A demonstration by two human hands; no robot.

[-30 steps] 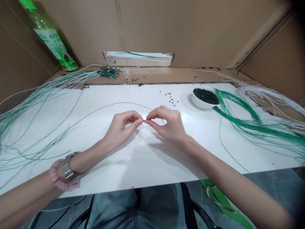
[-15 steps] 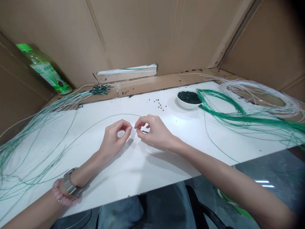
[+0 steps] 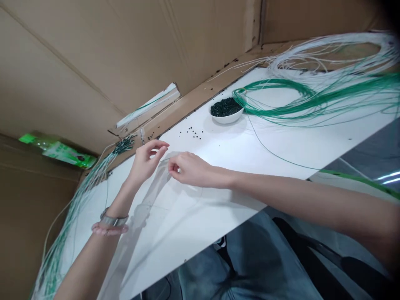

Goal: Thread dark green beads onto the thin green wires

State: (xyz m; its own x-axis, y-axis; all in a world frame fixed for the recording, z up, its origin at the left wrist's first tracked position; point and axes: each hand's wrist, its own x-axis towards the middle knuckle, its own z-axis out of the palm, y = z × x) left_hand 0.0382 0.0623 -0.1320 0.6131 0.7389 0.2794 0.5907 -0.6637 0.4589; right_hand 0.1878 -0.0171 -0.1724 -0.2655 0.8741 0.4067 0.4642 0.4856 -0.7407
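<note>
My right hand (image 3: 190,168) is over the white tabletop, thumb and fingertips pinched together. A thin cord (image 3: 164,160) comes out of this pinch toward the left; the strung beads are hidden now. Up and to the left, my left hand (image 3: 146,161) has its thumb and forefinger stretched out, the tips close but seemingly apart, with nothing visible between them. Behind the hands, several loose dark beads (image 3: 194,134) lie scattered on the white board (image 3: 250,154). A white bowl (image 3: 227,119) full of small dark green beads (image 3: 225,107) stands to the right of them.
Green cord (image 3: 281,109) lies looped beside the bowl, with coiled white cord (image 3: 281,64) behind it. At left are strands with dark beaded ends (image 3: 124,144) and a tilted green-capped bottle (image 3: 67,153). Cardboard walls (image 3: 125,54) enclose the back and sides.
The view has tilted and swung right. My left hand has parted from the right, its pinch seemingly loosened. My right hand stays pinched, and the beads beside it have gone out of sight.
</note>
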